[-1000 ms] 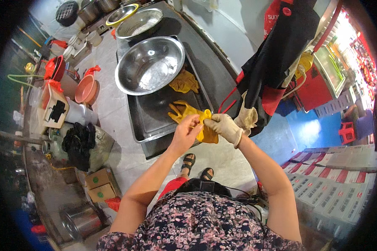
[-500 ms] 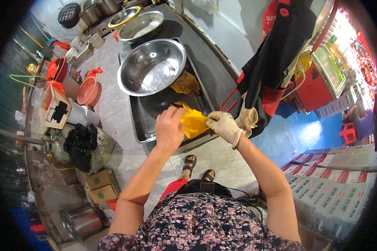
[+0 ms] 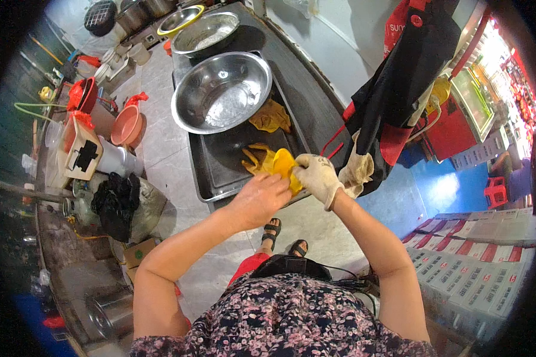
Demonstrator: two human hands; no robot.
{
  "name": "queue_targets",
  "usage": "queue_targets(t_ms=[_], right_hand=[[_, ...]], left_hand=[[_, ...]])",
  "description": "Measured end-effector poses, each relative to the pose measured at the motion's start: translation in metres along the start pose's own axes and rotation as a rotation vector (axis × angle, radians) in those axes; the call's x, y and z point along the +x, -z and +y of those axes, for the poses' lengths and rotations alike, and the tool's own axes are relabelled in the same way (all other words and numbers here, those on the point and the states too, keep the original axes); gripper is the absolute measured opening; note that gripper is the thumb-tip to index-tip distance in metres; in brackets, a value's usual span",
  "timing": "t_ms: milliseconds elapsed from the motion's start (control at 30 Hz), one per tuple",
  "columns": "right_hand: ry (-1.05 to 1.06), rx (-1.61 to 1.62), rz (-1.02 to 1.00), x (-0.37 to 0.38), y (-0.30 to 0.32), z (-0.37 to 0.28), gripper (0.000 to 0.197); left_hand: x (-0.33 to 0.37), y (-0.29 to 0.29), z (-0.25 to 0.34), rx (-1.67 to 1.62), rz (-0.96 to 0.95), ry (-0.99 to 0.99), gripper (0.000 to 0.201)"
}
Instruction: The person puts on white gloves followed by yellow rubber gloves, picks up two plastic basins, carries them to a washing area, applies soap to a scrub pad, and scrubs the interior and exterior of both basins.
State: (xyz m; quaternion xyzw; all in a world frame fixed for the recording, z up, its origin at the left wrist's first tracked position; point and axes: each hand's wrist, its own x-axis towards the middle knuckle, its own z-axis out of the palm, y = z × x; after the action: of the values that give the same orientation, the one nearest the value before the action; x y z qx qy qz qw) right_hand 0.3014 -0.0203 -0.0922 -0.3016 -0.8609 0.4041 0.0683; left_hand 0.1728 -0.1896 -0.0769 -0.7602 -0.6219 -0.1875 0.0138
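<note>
Between my hands is a yellow rubber glove [image 3: 284, 163], its cuff opening showing and its fingers hanging over the dark metal tray [image 3: 220, 163]. My bare left hand [image 3: 261, 198] is closed on the near side of the cuff. On the other side my right hand [image 3: 317, 176], wearing a white work glove, pinches the cuff edge. A second yellow glove [image 3: 271, 116] lies in the tray, partly under a large steel basin [image 3: 221, 93]. Another white work glove [image 3: 357, 169] lies just right of my right hand.
Black and red clothing [image 3: 393, 89] rises at the right of the dark bench [image 3: 301, 89]. Farther back stand another steel basin [image 3: 205, 34] and a yellow-rimmed bowl [image 3: 181, 19]. Stacked white cartons [image 3: 470, 262] are at right; an orange basin [image 3: 127, 125] stands on the floor at left.
My left hand has moved right and nearer to me, its forearm swinging outward. The yellow glove has turned, so its cuff opening and hanging fingers show more.
</note>
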Motion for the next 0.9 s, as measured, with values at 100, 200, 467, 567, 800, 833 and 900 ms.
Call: queue_targets(t_ms=[100, 200, 467, 567, 800, 833, 900], right_hand=[[-0.144, -0.033, 0.071, 0.013, 0.003, 0.032, 0.030], [-0.181, -0.082, 0.131, 0.016, 0.001, 0.051, 0.029], [-0.288, -0.008, 0.183, 0.011, -0.007, 0.120, 0.029], [-0.329, 0.213, 0.138, 0.006, -0.019, 0.093, 0.033], [-0.333, 0.176, 0.120, 0.002, -0.012, 0.104, 0.034], [-0.323, 0.189, 0.127, 0.006, -0.011, 0.103, 0.032], [-0.307, 0.202, 0.140, 0.010, -0.007, 0.103, 0.030]], left_hand=[[0.021, -0.001, -0.028, -0.122, 0.241, 0.181, 0.024], [0.028, -0.045, -0.090, -0.173, 0.207, 0.608, 0.027], [0.095, -0.150, -0.175, 0.022, -0.128, 0.755, 0.049], [0.084, -0.193, -0.211, 0.273, 0.015, 0.735, 0.039], [0.117, -0.163, -0.214, 0.304, 0.088, 0.557, 0.006], [0.120, -0.147, -0.205, 0.286, 0.112, 0.556, 0.007], [0.129, -0.111, -0.177, 0.240, 0.164, 0.556, 0.009]])
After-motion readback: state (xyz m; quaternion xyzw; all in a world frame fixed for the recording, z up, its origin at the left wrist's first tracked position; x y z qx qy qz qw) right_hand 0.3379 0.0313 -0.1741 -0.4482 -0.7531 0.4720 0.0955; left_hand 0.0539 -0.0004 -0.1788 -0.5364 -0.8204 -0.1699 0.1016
